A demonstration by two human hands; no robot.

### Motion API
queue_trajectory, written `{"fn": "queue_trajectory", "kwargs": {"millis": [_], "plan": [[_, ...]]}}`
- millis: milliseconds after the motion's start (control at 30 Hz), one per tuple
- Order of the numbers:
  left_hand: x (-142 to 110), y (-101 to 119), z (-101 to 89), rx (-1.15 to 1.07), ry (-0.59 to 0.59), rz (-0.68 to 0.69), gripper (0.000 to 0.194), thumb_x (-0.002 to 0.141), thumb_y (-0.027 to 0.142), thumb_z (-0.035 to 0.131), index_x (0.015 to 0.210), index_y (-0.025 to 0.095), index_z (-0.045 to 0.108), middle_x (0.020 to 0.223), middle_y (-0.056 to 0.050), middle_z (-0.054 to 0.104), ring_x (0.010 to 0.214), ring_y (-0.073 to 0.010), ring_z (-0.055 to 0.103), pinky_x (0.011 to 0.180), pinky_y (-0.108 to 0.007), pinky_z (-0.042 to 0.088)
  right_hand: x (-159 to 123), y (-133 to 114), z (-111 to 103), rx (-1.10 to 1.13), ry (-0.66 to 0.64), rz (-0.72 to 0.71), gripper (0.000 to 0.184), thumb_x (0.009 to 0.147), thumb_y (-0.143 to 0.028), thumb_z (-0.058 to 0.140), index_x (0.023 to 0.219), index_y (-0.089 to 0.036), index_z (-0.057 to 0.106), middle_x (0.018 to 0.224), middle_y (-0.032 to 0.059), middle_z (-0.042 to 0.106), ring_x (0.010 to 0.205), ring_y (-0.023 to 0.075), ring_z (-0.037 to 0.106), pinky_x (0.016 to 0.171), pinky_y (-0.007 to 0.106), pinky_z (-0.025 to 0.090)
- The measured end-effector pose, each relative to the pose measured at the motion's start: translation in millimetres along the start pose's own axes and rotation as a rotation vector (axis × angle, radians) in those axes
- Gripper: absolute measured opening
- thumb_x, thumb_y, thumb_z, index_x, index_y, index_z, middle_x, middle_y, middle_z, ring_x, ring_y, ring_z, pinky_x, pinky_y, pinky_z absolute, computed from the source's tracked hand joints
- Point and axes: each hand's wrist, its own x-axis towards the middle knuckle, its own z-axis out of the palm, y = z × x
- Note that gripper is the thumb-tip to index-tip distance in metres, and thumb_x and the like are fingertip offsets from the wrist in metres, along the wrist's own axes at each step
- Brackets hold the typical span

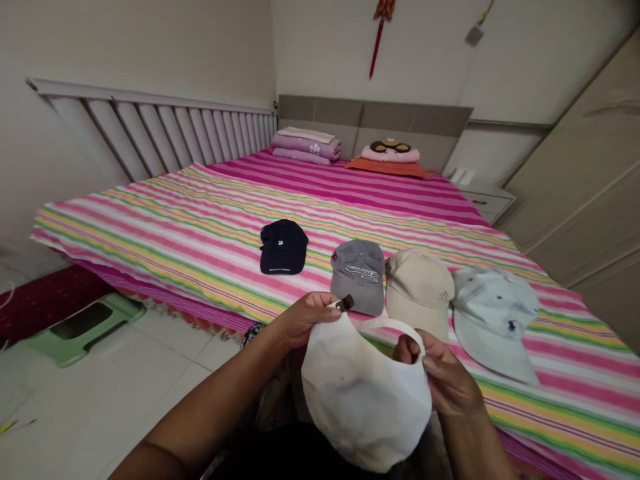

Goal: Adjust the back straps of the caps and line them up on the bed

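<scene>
A white cap (363, 393) hangs in front of me, back side up, held by both hands over the near edge of the bed (200, 227). My left hand (305, 319) pinches its back edge beside a small brown strap buckle (345, 305). At the other end of the strap, my right hand (445, 377) grips the cap, fingers closed. Beyond them, in a row on the striped sheet, lie a dark navy cap (283, 247), a grey cap (359, 275), a beige cap (419, 290) and a pale blue cap (495, 317).
Folded pink bedding (306, 145) and a pillow with a toy (390, 155) sit at the headboard. A white rail (165, 127) runs along the bed's far left side. A green stool (83, 325) stands on the tiled floor at left. A wardrobe (590, 187) and nightstand (487, 199) are at right.
</scene>
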Motion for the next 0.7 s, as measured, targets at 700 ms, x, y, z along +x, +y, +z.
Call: {"fn": "queue_trajectory", "kwargs": {"millis": [700], "plan": [[-1,-11,17.4,0.194,-0.063,0.004,0.024,0.060,0.025,0.072,0.070,0.013,0.054,0.056,0.003,0.056,0.045,-0.0042,0.048,0.044,-0.015,0.035,8,2,50,-0.102,0.008,0.068,0.030,0.066,-0.040,0.066,0.069,-0.017,0.047,0.041,-0.0100,0.039,0.032,0.0023,0.022,0.035,0.017,0.014]]}}
